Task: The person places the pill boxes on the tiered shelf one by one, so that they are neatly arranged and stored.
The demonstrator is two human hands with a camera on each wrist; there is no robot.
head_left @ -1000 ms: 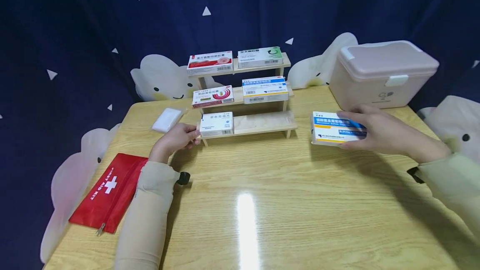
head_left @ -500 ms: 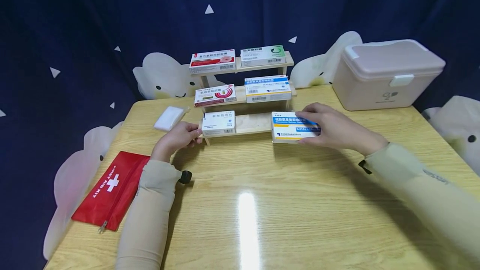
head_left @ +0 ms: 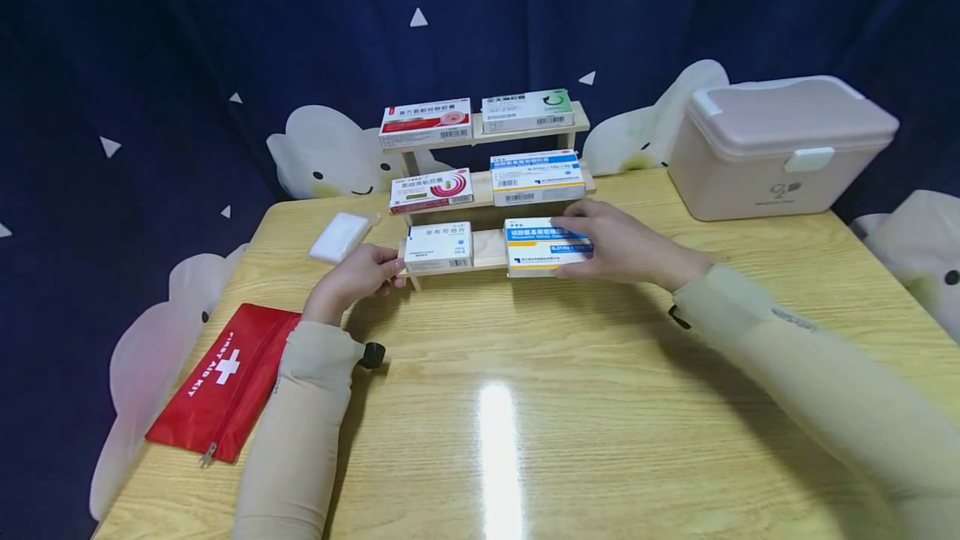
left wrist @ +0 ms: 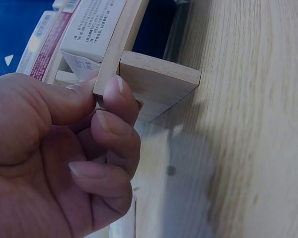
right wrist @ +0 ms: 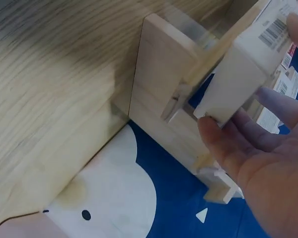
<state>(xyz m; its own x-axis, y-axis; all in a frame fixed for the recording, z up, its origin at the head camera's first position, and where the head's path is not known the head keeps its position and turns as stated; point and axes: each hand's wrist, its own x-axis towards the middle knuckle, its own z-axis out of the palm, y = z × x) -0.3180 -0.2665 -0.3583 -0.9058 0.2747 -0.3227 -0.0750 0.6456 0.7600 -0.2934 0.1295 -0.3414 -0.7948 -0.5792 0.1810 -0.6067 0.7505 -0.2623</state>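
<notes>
A three-tier wooden display rack (head_left: 489, 248) stands at the back middle of the table. My left hand (head_left: 362, 275) pinches the left end of its lowest shelf between thumb and forefinger, as the left wrist view shows. My right hand (head_left: 618, 244) grips a blue-and-white medicine box (head_left: 540, 247) with a yellow stripe, at the right part of the lowest shelf. A white medicine box (head_left: 438, 246) sits at that shelf's left end. The middle shelf bears a red-and-white box (head_left: 431, 190) and another blue-and-white box (head_left: 537, 177). In the right wrist view the gripped box (right wrist: 238, 79) is tilted near the shelf edge.
On the top shelf lie a red-and-white box (head_left: 425, 122) and a green-and-white box (head_left: 527, 112). A lidded pale pink case (head_left: 780, 148) stands at the back right. To the left are a red first aid pouch (head_left: 225, 382) and a small white packet (head_left: 340, 237).
My right hand has carried the blue-and-white box leftward from the right of the rack to its lowest shelf. The left hand has stayed on the shelf's end.
</notes>
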